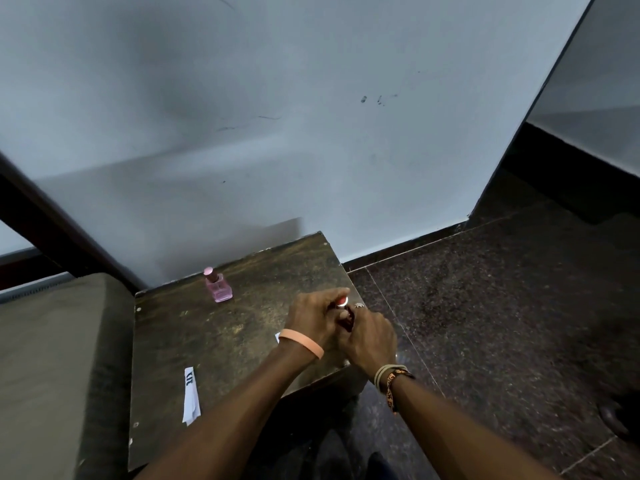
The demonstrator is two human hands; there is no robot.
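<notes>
Both my hands meet over the right part of a small worn wooden table (pixel 221 344). My left hand (pixel 315 315), with an orange band on its wrist, grips a small object with a red top and a silver ring (pixel 342 301). My right hand (pixel 369 336), wearing a finger ring and woven wrist bands, curls round the lower, dark part of the same object. Most of the object is hidden by my fingers. A pink glass bottle (pixel 217 286) with a pink cap stands upright near the table's back edge, apart from my hands.
A white paper strip with black letters (pixel 191 396) lies near the table's front left. A brown cushion (pixel 52 375) adjoins the table on the left. A pale wall (pixel 277 133) stands behind, and dark speckled floor (pixel 502 306) spreads to the right.
</notes>
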